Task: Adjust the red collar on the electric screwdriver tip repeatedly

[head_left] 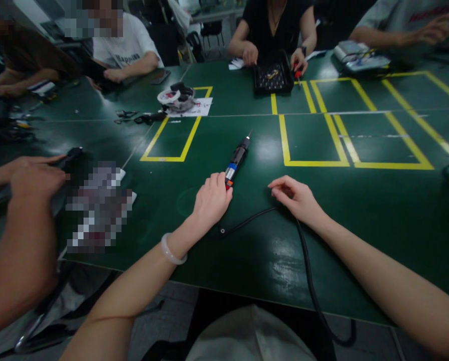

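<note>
A pen-shaped electric screwdriver [236, 163] with a blue band lies on the green table [247, 255], its thin tip directed away from me. My left hand [212, 198], with a pale bracelet on the wrist, is closed round its rear end. To the right, my right hand [294, 196] rests beside a black cable [305, 250], fingers curled with thumb and forefinger near each other; whether the cable is held is hidden. The cable runs over the table's front edge, and its other end, with a small round metal connector [222, 231], lies near my left wrist.
Across the table a person's hands are at a black tray [273, 75] and a red-handled tool [298, 74]. Tape rolls [173, 96] lie on paper at the back left. Yellow tape [316, 163] marks rectangles. Another person's arm [32, 200] reaches in at left.
</note>
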Demonstrator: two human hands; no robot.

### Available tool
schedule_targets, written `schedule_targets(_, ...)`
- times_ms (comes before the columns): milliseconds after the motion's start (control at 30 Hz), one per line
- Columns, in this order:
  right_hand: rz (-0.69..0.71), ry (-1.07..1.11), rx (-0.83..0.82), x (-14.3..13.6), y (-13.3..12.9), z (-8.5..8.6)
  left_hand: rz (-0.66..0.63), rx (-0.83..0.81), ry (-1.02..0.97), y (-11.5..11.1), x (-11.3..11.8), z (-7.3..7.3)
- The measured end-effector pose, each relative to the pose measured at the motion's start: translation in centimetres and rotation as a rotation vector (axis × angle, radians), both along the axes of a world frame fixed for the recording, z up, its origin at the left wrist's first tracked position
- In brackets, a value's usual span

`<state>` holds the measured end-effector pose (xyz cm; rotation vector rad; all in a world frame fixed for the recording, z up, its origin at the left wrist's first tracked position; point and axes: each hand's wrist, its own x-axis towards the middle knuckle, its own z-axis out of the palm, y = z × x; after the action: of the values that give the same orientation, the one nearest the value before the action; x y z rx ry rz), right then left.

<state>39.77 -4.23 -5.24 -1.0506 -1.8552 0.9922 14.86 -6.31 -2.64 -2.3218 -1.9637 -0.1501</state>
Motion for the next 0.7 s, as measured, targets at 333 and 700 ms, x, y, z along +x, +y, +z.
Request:
schedule_targets(333, 0.188, -0.262, 0.225, -1.3, -1.0, 0.6, -0.204, -0.053, -0.108, -1.9, 5.3, -0.3)
schedule_targets(700, 0.185, 0.257, -0.732, -0.8, -0.8, 0.8, -0.358, -0.182, -0.28, -1.8, 3.7, -0.3)
